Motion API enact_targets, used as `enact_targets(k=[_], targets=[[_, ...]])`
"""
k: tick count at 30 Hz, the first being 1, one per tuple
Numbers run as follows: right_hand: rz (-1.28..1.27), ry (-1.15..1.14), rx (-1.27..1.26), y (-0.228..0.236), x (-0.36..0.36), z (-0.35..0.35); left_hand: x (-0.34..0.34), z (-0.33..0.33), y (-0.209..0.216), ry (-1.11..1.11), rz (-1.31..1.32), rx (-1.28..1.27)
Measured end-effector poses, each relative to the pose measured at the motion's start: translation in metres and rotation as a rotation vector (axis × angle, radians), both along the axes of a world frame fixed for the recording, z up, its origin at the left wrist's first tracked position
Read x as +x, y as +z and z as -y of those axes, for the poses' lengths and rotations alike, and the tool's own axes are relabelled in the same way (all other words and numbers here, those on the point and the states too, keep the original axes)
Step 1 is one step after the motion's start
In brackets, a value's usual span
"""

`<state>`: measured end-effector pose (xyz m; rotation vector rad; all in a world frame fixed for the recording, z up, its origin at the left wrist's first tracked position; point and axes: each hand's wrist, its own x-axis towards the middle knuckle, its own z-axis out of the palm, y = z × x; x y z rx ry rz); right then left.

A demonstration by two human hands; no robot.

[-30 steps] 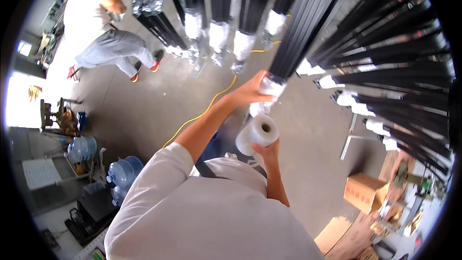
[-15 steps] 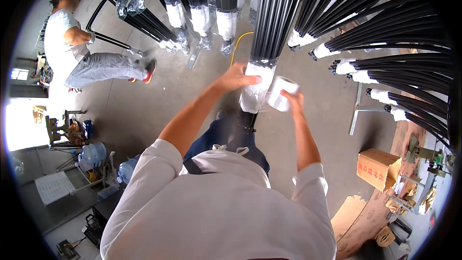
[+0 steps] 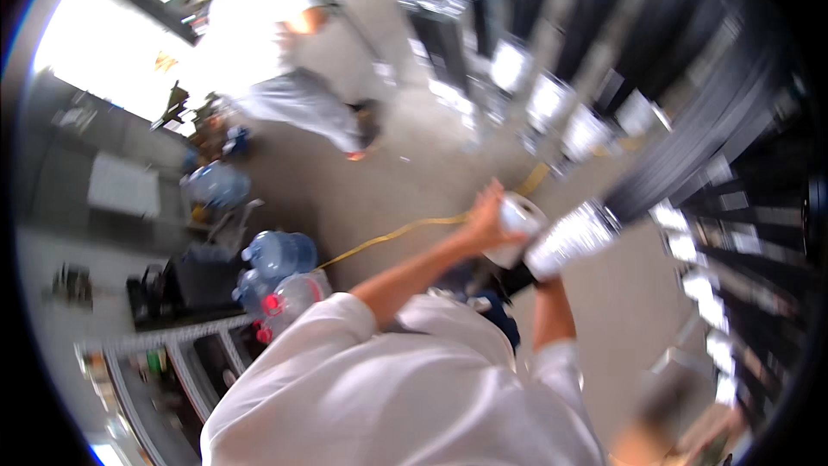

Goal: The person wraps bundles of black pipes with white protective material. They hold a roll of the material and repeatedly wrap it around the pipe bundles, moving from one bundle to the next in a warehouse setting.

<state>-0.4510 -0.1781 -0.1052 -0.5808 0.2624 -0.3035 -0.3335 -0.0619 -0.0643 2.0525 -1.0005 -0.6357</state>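
Note:
My left hand [image 3: 490,226] grips a roll of clear stretch film [image 3: 520,217], thumb across its near side. The roll is close against the left side of a bundle of long black tubes [image 3: 681,155]. Shiny film wrapping [image 3: 573,240] over white padding covers the near end of this bundle, and a short black tip sticks out below it. My right forearm [image 3: 554,315] reaches up to the bundle's underside. The right hand itself is hidden behind the wrapping, so its fingers do not show. The picture is smeared by motion.
More black tube bundles with wrapped white ends [image 3: 543,99] stand beyond and to the right. A yellow hose [image 3: 388,236] runs across the floor. Large blue water bottles [image 3: 280,255] stand at left. Another person in grey trousers [image 3: 302,112] is at the far left.
The film roll has passed from my right hand on the bundle's right to my left hand on its left. My right hand has gone behind the bundle. The view has swung left.

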Motion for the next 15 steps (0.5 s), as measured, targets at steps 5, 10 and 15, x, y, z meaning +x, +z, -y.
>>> enact_targets(k=[5, 10, 15], targets=[[0.120, 0.070, 0.001, 0.007, 0.007, -0.005, 0.001, -0.007, 0.009, -0.236, -0.574, -0.175], [-0.023, 0.100, -0.161, 0.059, 0.011, -0.019, 0.015, -0.012, 0.038, -0.339, -0.995, -0.154], [0.058, 0.091, 0.006, 0.030, 0.004, -0.020, 0.027, -0.011, 0.021, -0.567, -1.116, -0.071]])
